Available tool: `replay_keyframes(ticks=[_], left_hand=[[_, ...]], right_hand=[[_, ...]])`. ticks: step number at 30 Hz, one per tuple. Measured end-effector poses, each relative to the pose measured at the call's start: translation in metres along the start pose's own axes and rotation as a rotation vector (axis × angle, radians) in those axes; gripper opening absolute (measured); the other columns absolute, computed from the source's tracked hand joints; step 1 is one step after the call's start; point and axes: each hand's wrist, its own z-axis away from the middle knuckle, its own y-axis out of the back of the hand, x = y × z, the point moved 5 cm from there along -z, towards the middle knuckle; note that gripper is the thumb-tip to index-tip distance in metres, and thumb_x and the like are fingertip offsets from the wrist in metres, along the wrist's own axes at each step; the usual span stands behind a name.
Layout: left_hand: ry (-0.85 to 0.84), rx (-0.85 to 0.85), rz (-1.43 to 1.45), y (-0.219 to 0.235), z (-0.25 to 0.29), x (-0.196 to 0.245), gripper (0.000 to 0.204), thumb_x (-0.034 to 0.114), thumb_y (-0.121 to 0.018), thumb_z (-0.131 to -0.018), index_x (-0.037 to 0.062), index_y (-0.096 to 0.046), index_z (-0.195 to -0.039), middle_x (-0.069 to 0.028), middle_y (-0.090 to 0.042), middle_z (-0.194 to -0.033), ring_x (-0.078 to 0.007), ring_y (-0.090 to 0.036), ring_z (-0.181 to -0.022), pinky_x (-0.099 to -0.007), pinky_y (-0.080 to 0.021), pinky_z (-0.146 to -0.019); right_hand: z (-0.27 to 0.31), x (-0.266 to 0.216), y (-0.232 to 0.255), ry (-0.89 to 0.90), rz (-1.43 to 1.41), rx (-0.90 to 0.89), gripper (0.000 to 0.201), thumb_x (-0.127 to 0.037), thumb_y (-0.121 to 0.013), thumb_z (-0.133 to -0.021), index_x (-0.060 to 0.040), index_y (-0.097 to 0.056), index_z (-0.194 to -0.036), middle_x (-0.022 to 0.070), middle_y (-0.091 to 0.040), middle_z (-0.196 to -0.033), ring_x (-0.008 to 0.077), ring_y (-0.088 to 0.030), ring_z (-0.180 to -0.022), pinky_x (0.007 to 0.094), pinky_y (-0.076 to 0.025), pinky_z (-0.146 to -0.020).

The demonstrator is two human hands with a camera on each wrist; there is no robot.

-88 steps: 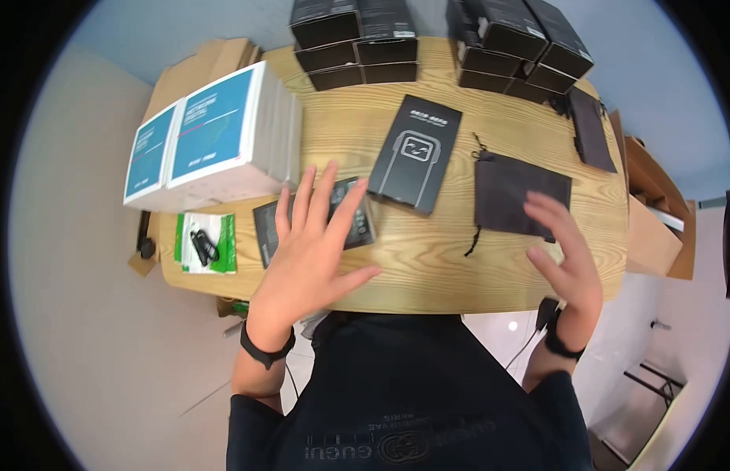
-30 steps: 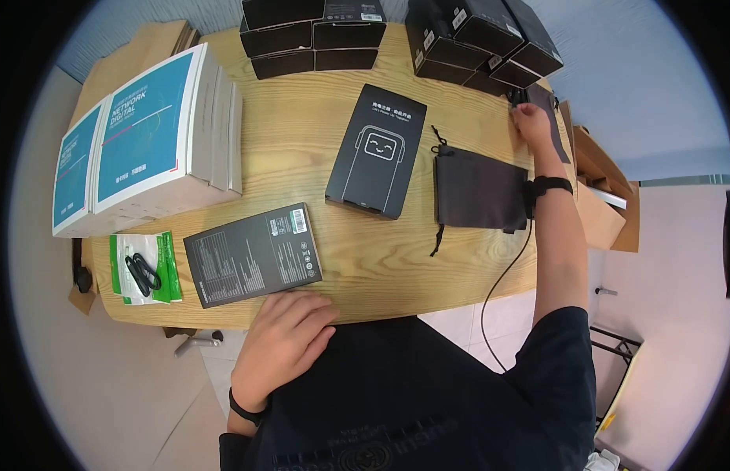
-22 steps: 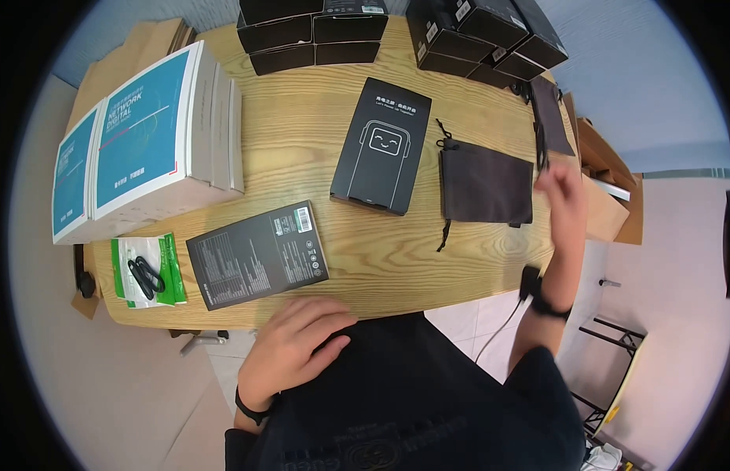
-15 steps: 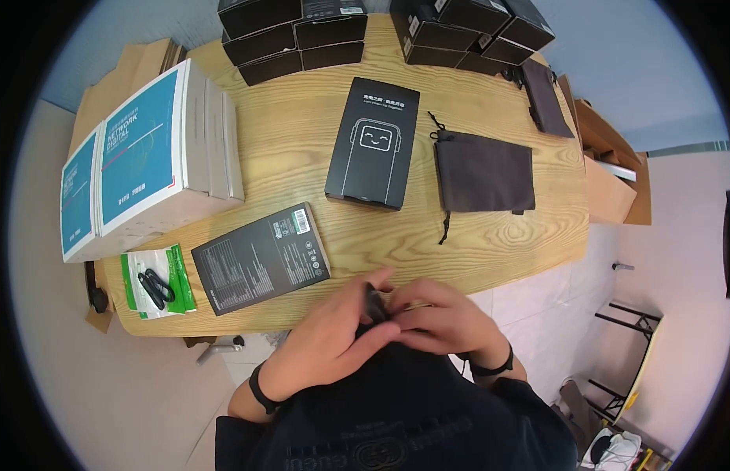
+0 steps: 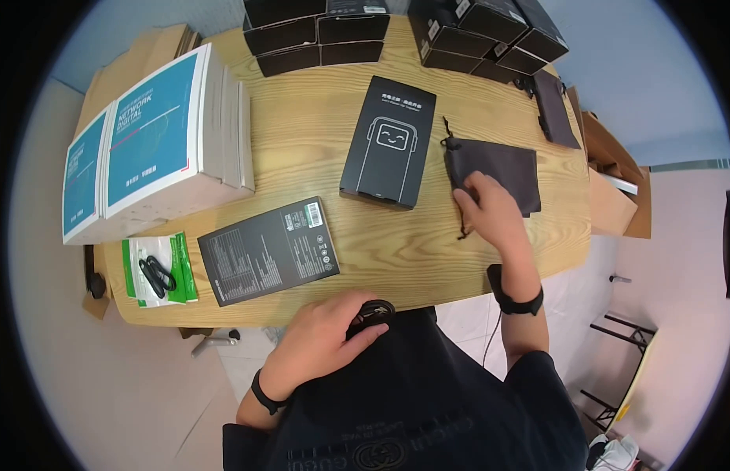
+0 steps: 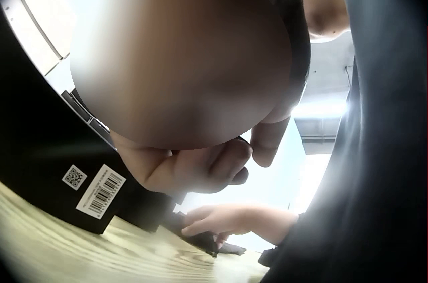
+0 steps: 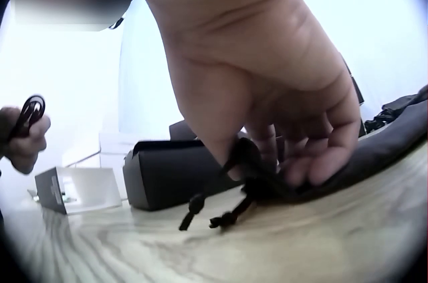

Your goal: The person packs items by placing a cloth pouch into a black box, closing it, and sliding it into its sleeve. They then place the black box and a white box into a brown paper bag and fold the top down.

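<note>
My left hand (image 5: 316,336) is at the table's front edge, close to the body, and holds a coiled black cable (image 5: 375,312) between thumb and fingers. The same coil (image 7: 28,112) shows at the left of the right wrist view, raised above the tabletop. Over the left end of a dark grey drawstring pouch (image 5: 510,169) is my right hand (image 5: 494,213). In the right wrist view its thumb and curled fingers pinch the pouch's edge (image 7: 374,166) beside the knotted cord ends (image 7: 195,208). The pouch lies flat on the wooden table.
A black box with a smiling device drawing (image 5: 389,145) lies at the middle, another black box (image 5: 269,250) at front left. White-and-blue boxes (image 5: 157,133) and a green-white packet with a cable (image 5: 180,271) are left. Black box stacks (image 5: 318,39) and a second pouch (image 5: 555,110) stand farther back.
My right hand reached to the far right by the second pouch, came back to my left hand, then moved to the nearer pouch. The coiled cable is now in my left hand.
</note>
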Motion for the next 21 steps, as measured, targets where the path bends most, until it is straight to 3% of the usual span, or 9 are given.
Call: replay_keyframes(ticks=[1,3,4,5,7,10,15,16,21], left_hand=[[0.023,-0.018,0.004,0.0,0.001,-0.003,0.037,0.026,-0.08,-0.09,0.0038,-0.064,-0.116,-0.0137,-0.071,-0.097,-0.0307,-0.072,-0.081,-0.0387,-0.057,-0.071],[0.044,-0.044,0.011,-0.002,0.0,-0.006,0.039,0.024,-0.082,-0.088,0.0045,-0.064,-0.116,-0.0133,-0.072,-0.097,-0.0309,-0.073,-0.084,-0.038,-0.057,-0.072],[0.033,-0.048,0.021,-0.003,-0.001,-0.005,0.037,0.026,-0.079,-0.091,0.0044,-0.064,-0.117,-0.0132,-0.072,-0.099,-0.03,-0.072,-0.082,-0.0381,-0.057,-0.072],[0.022,-0.052,0.029,-0.003,-0.002,-0.005,0.035,0.027,-0.076,-0.093,0.0043,-0.064,-0.117,-0.013,-0.072,-0.1,-0.0291,-0.071,-0.08,-0.0382,-0.056,-0.072],[-0.002,-0.061,0.044,-0.002,-0.005,0.002,0.035,0.027,-0.076,-0.094,0.0046,-0.064,-0.118,-0.0126,-0.071,-0.1,-0.0289,-0.071,-0.081,-0.0382,-0.056,-0.072],[-0.037,-0.077,0.134,0.003,-0.009,0.017,0.037,0.027,-0.077,-0.094,0.0044,-0.063,-0.12,-0.0123,-0.071,-0.1,-0.0291,-0.071,-0.082,-0.0381,-0.056,-0.074],[-0.178,-0.093,0.337,0.0,-0.018,0.033,0.046,0.029,-0.08,-0.092,0.0011,-0.058,-0.121,-0.0142,-0.068,-0.1,-0.0288,-0.07,-0.086,-0.0365,-0.055,-0.075],[-0.123,-0.121,0.408,-0.006,-0.019,0.031,0.049,0.03,-0.081,-0.091,0.0002,-0.056,-0.12,-0.015,-0.067,-0.1,-0.0279,-0.07,-0.087,-0.036,-0.055,-0.075],[0.07,-0.043,0.402,-0.01,-0.016,0.009,0.051,0.03,-0.083,-0.09,-0.0007,-0.054,-0.118,-0.0105,-0.064,-0.096,-0.0183,-0.064,-0.083,-0.0323,-0.053,-0.071]], right_hand=[[0.001,0.004,0.006,0.004,0.002,-0.008,0.026,-0.024,-0.077,-0.089,-0.0032,-0.062,-0.095,0.0112,-0.064,-0.089,0.0286,-0.064,-0.077,0.0387,-0.051,-0.065],[0.008,0.012,0.01,-0.126,-0.412,-0.189,0.029,-0.019,-0.08,-0.088,-0.0014,-0.058,-0.084,0.006,-0.059,-0.078,0.0186,-0.059,-0.072,0.0318,-0.047,-0.063],[0.014,0.014,0.014,-0.174,-0.531,-0.125,0.033,-0.013,-0.084,-0.084,-0.0018,-0.054,-0.077,0.0022,-0.053,-0.071,0.0123,-0.052,-0.067,0.0278,-0.043,-0.063],[0.024,0.012,0.018,-0.18,-0.529,-0.124,0.033,-0.013,-0.084,-0.084,-0.0018,-0.054,-0.077,0.0022,-0.053,-0.071,0.0123,-0.052,-0.067,0.0278,-0.043,-0.063],[0.05,-0.009,0.049,0.109,-0.607,0.175,0.037,-0.009,-0.089,-0.077,-0.0042,-0.053,-0.075,0.0021,-0.053,-0.069,0.0128,-0.051,-0.064,0.0285,-0.042,-0.062],[0.099,-0.037,0.077,0.019,-0.92,0.163,0.047,-0.009,-0.096,-0.068,-0.0079,-0.049,-0.071,0.0024,-0.053,-0.07,0.0125,-0.05,-0.064,0.0287,-0.039,-0.06],[0.112,-0.103,0.058,0.444,-0.851,-0.215,0.055,-0.023,-0.098,-0.068,-0.0116,-0.044,-0.072,0.0049,-0.052,-0.07,0.0253,-0.047,-0.06,0.0347,-0.035,-0.057],[0.113,-0.11,0.042,0.438,-0.751,-0.35,0.046,-0.03,-0.095,-0.072,-0.0087,-0.055,-0.078,0.0072,-0.058,-0.078,0.0292,-0.056,-0.067,0.0366,-0.043,-0.061],[0.107,-0.121,0.003,0.373,-0.905,-0.528,0.04,-0.03,-0.09,-0.08,-0.0052,-0.071,-0.105,0.011,-0.064,-0.094,0.0303,-0.069,-0.088,0.0373,-0.056,-0.079]])
